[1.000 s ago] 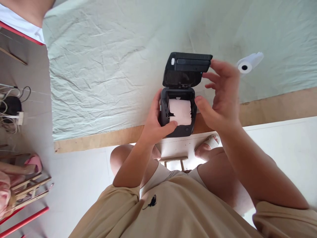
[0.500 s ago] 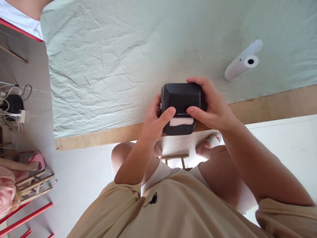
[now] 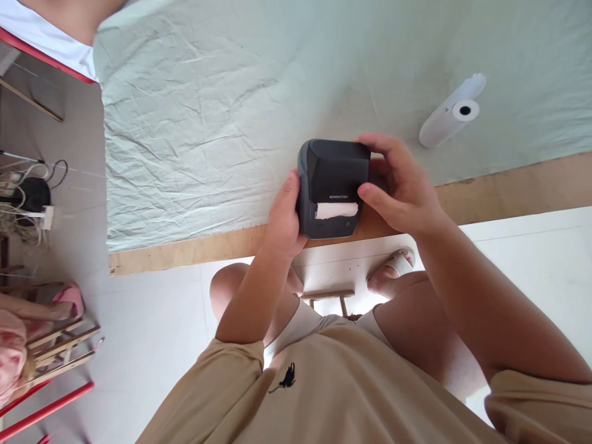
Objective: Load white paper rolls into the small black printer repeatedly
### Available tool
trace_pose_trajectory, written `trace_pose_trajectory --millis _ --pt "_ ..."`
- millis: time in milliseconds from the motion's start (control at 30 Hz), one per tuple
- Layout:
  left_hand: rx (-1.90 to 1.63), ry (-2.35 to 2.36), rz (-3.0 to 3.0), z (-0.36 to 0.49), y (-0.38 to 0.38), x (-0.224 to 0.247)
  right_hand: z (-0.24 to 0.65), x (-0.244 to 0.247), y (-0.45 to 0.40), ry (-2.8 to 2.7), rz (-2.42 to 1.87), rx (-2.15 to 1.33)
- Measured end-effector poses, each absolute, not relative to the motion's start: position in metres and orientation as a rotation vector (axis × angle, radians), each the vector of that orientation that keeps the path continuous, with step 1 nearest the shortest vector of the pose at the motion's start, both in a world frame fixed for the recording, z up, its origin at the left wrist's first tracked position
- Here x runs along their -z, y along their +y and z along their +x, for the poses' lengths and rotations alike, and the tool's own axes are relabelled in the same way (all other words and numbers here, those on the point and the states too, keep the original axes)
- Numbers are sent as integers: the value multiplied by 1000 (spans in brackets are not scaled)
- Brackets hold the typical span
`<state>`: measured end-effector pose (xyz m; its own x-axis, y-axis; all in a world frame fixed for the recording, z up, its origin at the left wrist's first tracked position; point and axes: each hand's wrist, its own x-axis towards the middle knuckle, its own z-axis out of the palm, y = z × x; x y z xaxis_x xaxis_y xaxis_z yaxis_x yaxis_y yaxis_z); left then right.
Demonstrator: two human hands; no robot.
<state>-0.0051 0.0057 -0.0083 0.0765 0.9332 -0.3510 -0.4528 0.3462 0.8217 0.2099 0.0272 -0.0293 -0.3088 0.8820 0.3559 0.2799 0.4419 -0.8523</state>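
Note:
A black label printer is held between my two hands over the table's front edge. A strip of white paper shows in the slot on its front. My left hand closes on the printer's left side, its thumb along the edge and the other fingers hidden beneath. On the right side, my right hand grips it with the thumb at the near corner and the forefinger at the far corner. To the right, a white paper roll with a dark core stands on the cloth, a loose flap sticking out behind it.
A wrinkled pale green cloth covers the table, leaving a bare wooden edge in front. Another person's arm reaches in at top left. Cables, a wooden stool and a person's pink shoe are at left.
The printer has risen slightly in view and tilted. My left thumb has moved off its top to its side, and my right hand has shifted a little outward along its edge.

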Motion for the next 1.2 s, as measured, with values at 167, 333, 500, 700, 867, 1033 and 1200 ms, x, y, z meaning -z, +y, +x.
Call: trace_pose_trajectory --millis 167,333,500,700,867,1033,1200 --pt "-1144 1075 571 -4 8 9 220 19 26 -1936 -1055 -762" --pt "-1157 1094 608 -3 11 7 224 12 30 -2002 -1019 -626" --pt "-1148 1105 592 -3 12 6 225 5 30 -2036 -973 -670" --pt "-1122 1111 614 -1 12 4 228 7 32 -2016 -1047 -782" --pt "-1089 1102 589 -2 13 5 223 -2 25 -1976 -1097 -681" --pt "-1066 1045 657 -4 10 9 207 -16 20 -1638 -1064 -520" --pt "-1101 974 742 -5 6 10 193 -22 24 -1618 -1080 -285"
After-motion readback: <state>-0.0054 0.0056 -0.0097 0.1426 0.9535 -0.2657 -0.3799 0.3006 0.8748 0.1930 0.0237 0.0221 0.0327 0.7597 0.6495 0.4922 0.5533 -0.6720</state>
